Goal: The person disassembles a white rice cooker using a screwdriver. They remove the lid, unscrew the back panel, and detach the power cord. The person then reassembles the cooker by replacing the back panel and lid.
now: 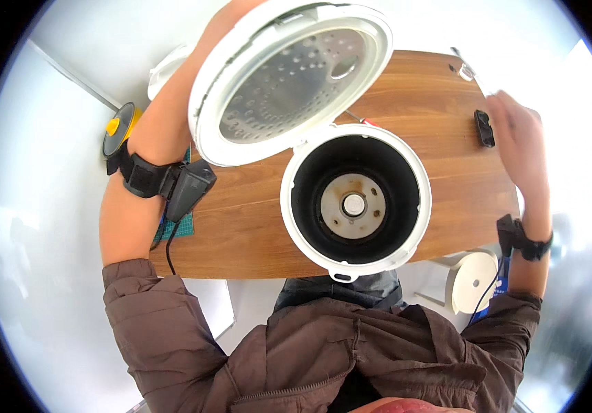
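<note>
A white rice cooker stands at the middle of the table with its inside exposed. At its bottom lies a round, stained metal heating plate with a small central button. The lid is tilted up on its hinge, showing a dimpled metal inner plate. My left hand reaches behind the lid at the top edge of the view, its fingers hidden. Over the table's right edge, my right hand is closed and slightly blurred, with a thin, pale rod-like thing at its fingertips.
A small black object lies near my right hand. Something red with a thin shaft shows behind the cooker. A yellow and grey round thing is at the left, near a green cutting mat. A white stool stands below right.
</note>
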The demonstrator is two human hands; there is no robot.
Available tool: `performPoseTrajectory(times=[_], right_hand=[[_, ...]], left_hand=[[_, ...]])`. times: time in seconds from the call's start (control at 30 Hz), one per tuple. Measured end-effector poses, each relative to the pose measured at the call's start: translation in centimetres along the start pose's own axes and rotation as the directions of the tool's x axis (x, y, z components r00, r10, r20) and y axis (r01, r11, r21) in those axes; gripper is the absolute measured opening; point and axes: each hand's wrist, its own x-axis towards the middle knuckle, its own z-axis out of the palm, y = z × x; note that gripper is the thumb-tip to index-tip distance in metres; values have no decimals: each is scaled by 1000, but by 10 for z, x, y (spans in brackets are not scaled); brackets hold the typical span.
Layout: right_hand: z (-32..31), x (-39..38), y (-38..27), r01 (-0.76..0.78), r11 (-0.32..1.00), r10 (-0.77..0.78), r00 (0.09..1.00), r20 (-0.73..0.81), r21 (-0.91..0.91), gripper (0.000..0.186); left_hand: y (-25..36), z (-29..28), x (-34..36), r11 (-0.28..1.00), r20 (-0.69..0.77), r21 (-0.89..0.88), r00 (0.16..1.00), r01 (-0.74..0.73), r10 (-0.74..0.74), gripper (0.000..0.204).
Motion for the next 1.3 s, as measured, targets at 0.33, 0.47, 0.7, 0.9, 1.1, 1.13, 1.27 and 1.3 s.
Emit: performPoseTrajectory(times=[0.33, 0.47, 0.7, 0.9, 1.1, 1.13, 1.27, 1.3], right_hand=[[195, -29, 48, -318, 937, 220, 859, 461, 145, 27], [228, -35, 56, -270, 937, 186, 923, 338, 223, 23], [257, -39, 51, -170, 939, 133, 981, 137, 299, 33], [253, -33, 48, -199, 890, 168, 980, 110, 410, 39], [245, -35, 44, -300, 878, 218, 945, 245, 374, 40], [244, -34, 43, -306, 876, 220, 941, 256, 373, 40], [228, -27, 37, -273, 867, 216, 960, 179, 416, 43], [224, -21, 39, -212, 848, 193, 977, 89, 485, 44]], left_hand=[[-18, -31, 3, 986, -28, -167, 999, 11, -16, 50], [-36, -44, -2, 954, -14, -298, 999, 25, -31, 56], [-45, -49, -24, 985, -155, -132, 984, -112, 91, 73], [-30, -42, -42, 981, -12, -47, 982, -189, 189, 92], [-51, -14, -63, 931, -247, 69, 898, -359, 364, 77], [-57, -11, -64, 917, -298, 48, 870, -397, 392, 75], [-68, 4, -65, 857, -468, 107, 735, -505, 491, 62], [-69, 4, -64, 848, -476, 150, 715, -508, 512, 60]])
